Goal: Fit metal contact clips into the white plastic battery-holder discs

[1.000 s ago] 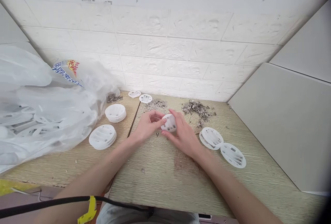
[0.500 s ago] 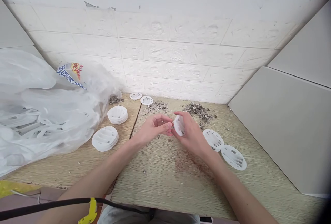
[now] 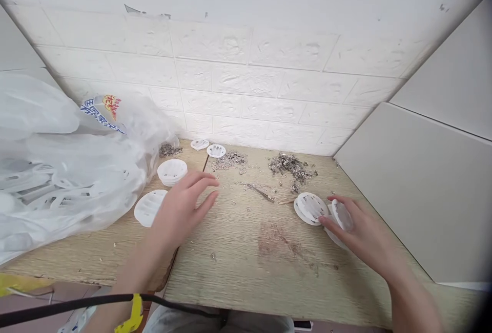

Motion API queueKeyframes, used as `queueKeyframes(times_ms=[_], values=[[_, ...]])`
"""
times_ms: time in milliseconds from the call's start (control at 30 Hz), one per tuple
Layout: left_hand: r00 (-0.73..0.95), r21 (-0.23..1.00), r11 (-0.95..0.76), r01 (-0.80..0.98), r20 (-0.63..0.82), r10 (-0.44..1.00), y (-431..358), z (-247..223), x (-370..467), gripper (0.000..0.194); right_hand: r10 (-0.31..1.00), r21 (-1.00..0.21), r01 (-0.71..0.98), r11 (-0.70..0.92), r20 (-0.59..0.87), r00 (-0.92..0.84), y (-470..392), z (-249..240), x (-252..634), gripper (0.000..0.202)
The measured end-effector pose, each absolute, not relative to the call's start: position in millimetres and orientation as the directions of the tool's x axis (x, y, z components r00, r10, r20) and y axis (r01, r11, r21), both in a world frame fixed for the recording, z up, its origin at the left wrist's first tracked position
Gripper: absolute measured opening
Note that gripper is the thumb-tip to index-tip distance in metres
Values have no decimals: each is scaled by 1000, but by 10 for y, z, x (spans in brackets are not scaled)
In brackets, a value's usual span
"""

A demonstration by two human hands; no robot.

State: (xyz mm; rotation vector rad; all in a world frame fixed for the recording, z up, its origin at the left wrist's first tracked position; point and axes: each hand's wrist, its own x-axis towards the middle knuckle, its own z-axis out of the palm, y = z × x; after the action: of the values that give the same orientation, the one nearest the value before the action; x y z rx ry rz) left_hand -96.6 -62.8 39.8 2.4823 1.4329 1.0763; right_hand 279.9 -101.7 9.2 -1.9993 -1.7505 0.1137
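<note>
My right hand [image 3: 357,230] is at the right of the wooden table, thumb and fingers closed on the edges of a round white battery holder [image 3: 342,215], which is tilted up. Just left of it, another battery holder [image 3: 312,207] lies on top of one more, touching my thumb tip. Under my right hand, part of a further white disc shows. My left hand [image 3: 188,205] hovers at the left with fingers apart and nothing in them, partly covering a stack of battery holders [image 3: 148,209]. Metal tweezers [image 3: 262,193] lie on the table between my hands.
Behind my left hand stands a second holder stack [image 3: 171,171]. Two single holders [image 3: 216,150] lie by the wall. Heaps of small metal pieces [image 3: 292,166] lie at the back. A clear plastic bag [image 3: 69,169] of holders fills the left; a grey panel [image 3: 407,194] borders the right.
My hands have moved apart, the left toward the stacks, the right to the discs at right. The tweezers now lie on the table. A holder now lies on top of the left disc there.
</note>
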Motion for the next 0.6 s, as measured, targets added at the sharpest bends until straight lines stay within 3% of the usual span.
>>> queueKeyframes(times_ms=[200,367,600], values=[[260,210,-431,877,548,795,-917,91,-1389,26,970,-438,898,-33,202,134,-1078,11,2603,58],[294,72,-391,918,541,788,-908,-73,-1527,34,954,-438,899,9,273,124,-1095,-17,2420,60],[198,88,-293,952,553,810,-866,-93,-1661,44,949,-434,901,18,290,121,-1087,-37,2444,41]])
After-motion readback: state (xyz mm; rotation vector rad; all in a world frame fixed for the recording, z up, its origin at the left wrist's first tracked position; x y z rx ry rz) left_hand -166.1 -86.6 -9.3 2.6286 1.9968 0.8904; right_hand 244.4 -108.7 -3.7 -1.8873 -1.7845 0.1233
